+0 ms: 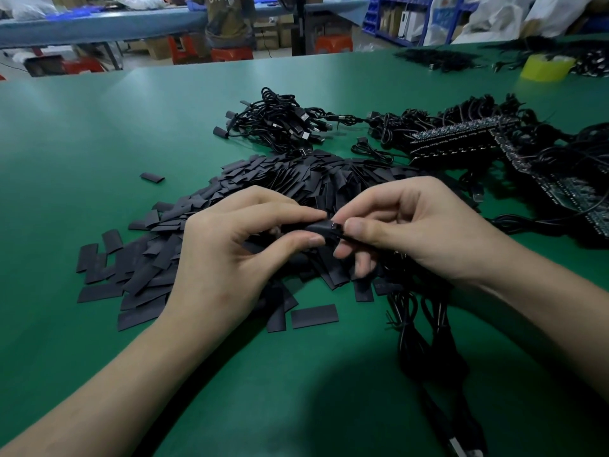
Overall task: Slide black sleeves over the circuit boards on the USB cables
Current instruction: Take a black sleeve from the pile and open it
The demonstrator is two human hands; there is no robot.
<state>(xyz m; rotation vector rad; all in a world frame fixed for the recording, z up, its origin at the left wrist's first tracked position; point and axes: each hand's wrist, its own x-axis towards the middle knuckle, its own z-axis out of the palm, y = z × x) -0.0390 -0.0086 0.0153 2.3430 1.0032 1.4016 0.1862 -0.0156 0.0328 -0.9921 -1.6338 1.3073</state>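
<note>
Room: a workshop lay behind, with a long blue bench (99, 24), red stools (230, 54) and a seated person (227, 18) at the bench.
Table (99, 143): green, it filled most of the view and carried everything named below.
Sleeve pile (280, 183): flat black sleeves lay heaped at the middle of the table, under and beyond both hands, with a few strays around the edges.
Board panels (461, 136): rows of small circuit boards with black cables attached lay to the right of the pile.
Cable bundle (280, 123): coiled USB cables lay beyond the pile; a few ends on its left wore black sleeves.
Left hand (230, 255): it was above the pile, thumb and forefinger pinching one sleeve.
Right hand (412, 232): its fingers were curled, thumb and forefinger pinching the cable end just beside the sleeve's mouth.
Cable (425, 324): it trailed from under the right hand toward the near edge of the table.
Tape roll (547, 67): yellow, it sat at the far right of the table.
Held sleeve (318, 229): it lay roughly level between the two hands, just above the pile.
Circuit board (335, 225): only a small tip showed at the sleeve's right end; the rest was hidden.
</note>
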